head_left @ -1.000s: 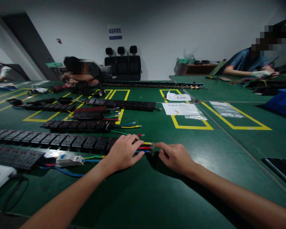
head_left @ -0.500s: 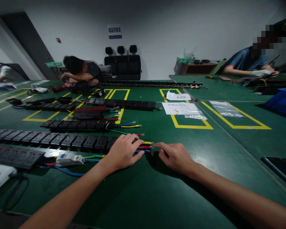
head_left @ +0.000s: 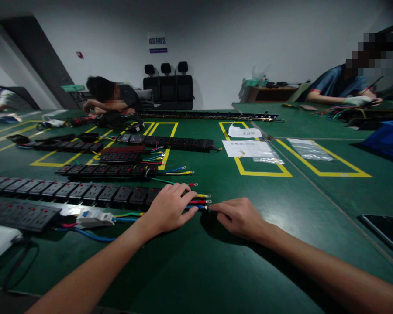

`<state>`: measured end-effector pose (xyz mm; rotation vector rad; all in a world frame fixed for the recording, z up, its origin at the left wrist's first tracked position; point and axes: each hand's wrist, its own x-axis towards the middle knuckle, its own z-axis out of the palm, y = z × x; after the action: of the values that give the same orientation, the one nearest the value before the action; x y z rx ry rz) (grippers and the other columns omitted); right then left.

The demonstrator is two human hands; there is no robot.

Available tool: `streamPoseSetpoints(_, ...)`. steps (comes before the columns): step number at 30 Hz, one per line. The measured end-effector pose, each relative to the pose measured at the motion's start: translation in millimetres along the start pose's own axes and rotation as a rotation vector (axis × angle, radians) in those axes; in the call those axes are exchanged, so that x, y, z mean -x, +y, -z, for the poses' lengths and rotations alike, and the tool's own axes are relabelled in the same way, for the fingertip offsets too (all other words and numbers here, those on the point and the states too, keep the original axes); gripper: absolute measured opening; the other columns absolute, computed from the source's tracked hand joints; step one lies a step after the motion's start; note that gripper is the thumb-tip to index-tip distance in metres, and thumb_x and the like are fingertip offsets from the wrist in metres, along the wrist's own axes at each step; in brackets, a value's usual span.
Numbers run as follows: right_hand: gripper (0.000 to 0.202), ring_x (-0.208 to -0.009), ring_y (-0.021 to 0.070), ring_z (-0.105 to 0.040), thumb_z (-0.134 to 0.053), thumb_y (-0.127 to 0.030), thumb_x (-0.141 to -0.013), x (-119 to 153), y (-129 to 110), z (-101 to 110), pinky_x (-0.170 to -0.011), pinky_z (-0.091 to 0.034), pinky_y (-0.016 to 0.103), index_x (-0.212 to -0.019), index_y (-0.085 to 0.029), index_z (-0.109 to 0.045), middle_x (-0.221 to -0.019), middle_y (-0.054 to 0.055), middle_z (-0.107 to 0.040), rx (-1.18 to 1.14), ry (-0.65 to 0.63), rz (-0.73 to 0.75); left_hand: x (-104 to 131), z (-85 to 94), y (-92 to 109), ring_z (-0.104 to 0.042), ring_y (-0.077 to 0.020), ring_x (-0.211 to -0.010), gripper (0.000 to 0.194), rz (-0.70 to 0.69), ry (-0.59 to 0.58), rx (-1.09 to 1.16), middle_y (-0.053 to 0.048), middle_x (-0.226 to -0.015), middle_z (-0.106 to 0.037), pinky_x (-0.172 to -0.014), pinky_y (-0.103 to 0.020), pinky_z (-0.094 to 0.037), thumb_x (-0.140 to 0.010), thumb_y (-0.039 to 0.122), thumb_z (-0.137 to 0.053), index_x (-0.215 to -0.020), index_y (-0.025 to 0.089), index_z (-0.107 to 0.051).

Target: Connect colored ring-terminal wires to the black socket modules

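My left hand (head_left: 172, 207) is closed over the wires at the right end of a long black socket strip (head_left: 94, 194). Past its fingers stick out a yellow wire (head_left: 202, 196), a red wire (head_left: 198, 202) and a blue wire (head_left: 199, 206), each tipped with a metal ring terminal. My right hand (head_left: 240, 218) holds nothing. Its index finger points left at the blue wire's terminal; whether it touches I cannot tell. The other fingers are bent under. Part of the wires is hidden beneath my left hand.
Several shorter socket strips (head_left: 108, 170) with loose wires lie beyond. A breaker (head_left: 94, 217) with wires sits at the left front. Papers (head_left: 237, 148), plastic bags (head_left: 311, 149), a phone (head_left: 388, 233) and a blue bin (head_left: 388, 139) are to the right. Co-workers sit across the table.
My right index fingertip has moved slightly down, from the red wire's terminal towards the blue one. My left hand stays in place.
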<state>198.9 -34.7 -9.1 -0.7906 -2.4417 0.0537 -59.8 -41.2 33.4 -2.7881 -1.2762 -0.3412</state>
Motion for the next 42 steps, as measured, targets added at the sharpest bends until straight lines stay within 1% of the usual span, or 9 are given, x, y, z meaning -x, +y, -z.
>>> streamPoseSetpoints(5, 0.028, -0.057, 0.0127, -0.065, -0.051, -0.015, -0.093, -2.2, -0.5, 1.3, -0.058, -0.041, 0.024, -0.101, -0.019, -0.078, -0.074, 0.003, -0.075, -0.038, -0.077, -0.029, 0.2, -0.3, -0.3, -0.06, -0.0263, -0.108, 0.036, -0.004, 0.0, -0.001, -0.01, -0.118, -0.064, -0.089, -0.04, -0.048, -0.1, 0.042, -0.054, -0.127, 0.021, -0.064)
streamPoseSetpoints(11, 0.033, -0.054, 0.0126, -0.064, -0.048, -0.013, -0.09, -2.0, 0.6, -0.1, -0.056, -0.04, 0.024, -0.108, -0.018, -0.076, -0.073, 0.002, -0.076, -0.044, -0.006, -0.16, -0.3, 1.2, 0.3, -0.061, -0.0266, -0.108, 0.035, -0.001, -0.004, 0.011, -0.01, -0.117, -0.064, -0.089, -0.041, -0.048, -0.1, 0.042, -0.055, -0.127, 0.021, -0.064)
streamPoseSetpoints(16, 0.031, -0.062, 0.0147, -0.07, -0.049, -0.014, -0.09, -2.1, 1.6, -2.3, -0.061, -0.043, 0.025, -0.103, -0.02, -0.077, -0.085, 0.004, -0.08, -0.002, -0.033, -0.19, -0.7, 1.0, 0.5, -0.06, -0.0271, -0.108, 0.036, -0.003, -0.008, 0.014, -0.01, -0.118, -0.064, -0.089, -0.042, -0.048, -0.1, 0.042, -0.054, -0.127, 0.02, -0.064)
streamPoseSetpoints(21, 0.033, -0.054, 0.0133, -0.063, -0.047, -0.016, -0.091, -3.1, -1.1, 0.4, -0.055, -0.037, 0.024, -0.113, -0.018, -0.073, -0.073, 0.003, -0.076, 0.036, -0.028, -0.214, -0.5, 0.4, -0.2, -0.06, -0.0266, -0.107, 0.037, -0.006, -0.004, 0.001, -0.01, -0.117, -0.064, -0.089, -0.041, -0.048, -0.1, 0.042, -0.054, -0.128, 0.02, -0.064)
streamPoseSetpoints(25, 0.037, -0.054, 0.014, -0.064, -0.048, -0.017, -0.092, -4.1, -1.2, 0.1, -0.056, -0.036, 0.025, -0.121, -0.019, -0.071, -0.072, 0.003, -0.076, 0.069, -0.067, -0.245, -0.3, -0.1, -0.3, -0.06, -0.0271, -0.108, 0.037, -0.003, -0.008, -0.004, -0.01, -0.118, -0.064, -0.089, -0.042, -0.048, -0.1, 0.043, -0.054, -0.128, 0.02, -0.064)
streamPoseSetpoints(30, 0.037, -0.058, 0.0159, -0.067, -0.048, -0.017, -0.09, -4.0, -0.6, -1.9, -0.057, -0.037, 0.026, -0.117, -0.02, -0.074, -0.079, 0.006, -0.079, 0.116, -0.085, -0.248, -0.4, -0.7, 0.0, -0.06, -0.0271, -0.107, 0.035, -0.001, -0.008, -0.004, -0.01, -0.117, -0.064, -0.089, -0.042, -0.048, -0.1, 0.042, -0.054, -0.126, 0.021, -0.065)
streamPoseSetpoints(34, 0.038, -0.055, 0.0153, -0.066, -0.047, -0.017, -0.091, -2.4, -0.7, -1.4, -0.055, -0.038, 0.026, -0.119, -0.018, -0.073, -0.072, 0.004, -0.077, 0.082, -0.043, -0.233, -0.1, -0.2, -0.1, -0.06, -0.027, -0.108, 0.036, 0.001, -0.008, 0.003, -0.01, -0.118, -0.064, -0.089, -0.041, -0.048, -0.1, 0.043, -0.054, -0.127, 0.021, -0.064)
streamPoseSetpoints(40, 0.03, -0.062, 0.0146, -0.071, -0.05, -0.013, -0.09, -0.7, 2.0, -3.8, -0.06, -0.043, 0.025, -0.102, -0.019, -0.077, -0.087, 0.004, -0.08, 0.024, 0.002, -0.15, 0.2, 1.1, -0.2, -0.06, -0.0272, -0.108, 0.036, 0.003, -0.015, 0.009, -0.01, -0.118, -0.063, -0.089, -0.042, -0.048, -0.1, 0.042, -0.054, -0.127, 0.021, -0.063)
streamPoseSetpoints(42, 0.03, -0.059, 0.0144, -0.069, -0.05, -0.013, -0.09, -1.0, 1.5, -3.5, -0.058, -0.042, 0.025, -0.101, -0.018, -0.077, -0.083, 0.004, -0.08, 0.025, 0.024, -0.145, 0.2, 1.0, -0.1, -0.06, -0.0271, -0.108, 0.036, 0.004, -0.015, 0.008, -0.01, -0.118, -0.064, -0.088, -0.042, -0.048, -0.1, 0.042, -0.054, -0.127, 0.021, -0.064)
